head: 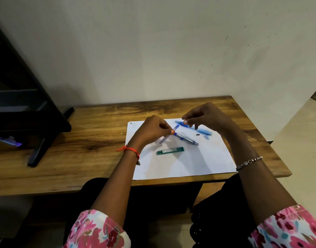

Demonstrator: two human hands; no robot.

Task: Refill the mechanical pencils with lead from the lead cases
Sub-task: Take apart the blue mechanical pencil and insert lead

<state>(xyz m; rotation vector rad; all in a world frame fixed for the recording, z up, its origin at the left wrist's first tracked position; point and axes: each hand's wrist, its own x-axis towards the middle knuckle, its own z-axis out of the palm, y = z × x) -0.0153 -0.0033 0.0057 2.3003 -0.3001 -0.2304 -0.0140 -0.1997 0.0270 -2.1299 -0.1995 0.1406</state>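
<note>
A person sat at a wooden table (82,133) with a white sheet of paper (198,161) on it. The left hand (151,129) was over the far left part of the paper. Its thumb and fingers pinched a thin see-through blue lead case (165,138). The case was tilted, with its top end pointing far and right.

The right hand (209,117) was held up to the right of it, over the far side of the paper. Its thumb and first finger were close together at the tips. I could not tell if a lead was between them, because a lead would be too thin to see.

Under that hand, a light blue mechanical pencil (204,131) lay on the paper. A silver and blue mechanical pencil (186,138) lay just near of it, and one end of it was under the blue lead case. A green lead case (170,150) lay flat on the paper, nearer to the person. A tiny black piece (197,134) and a small clear piece (206,137) lay between the two pencils, at their right ends.

The left wrist had a red thread (131,149) on it. The right wrist had a silver bracelet (250,161). A black stand (37,122) was on the far left of the table.
</note>
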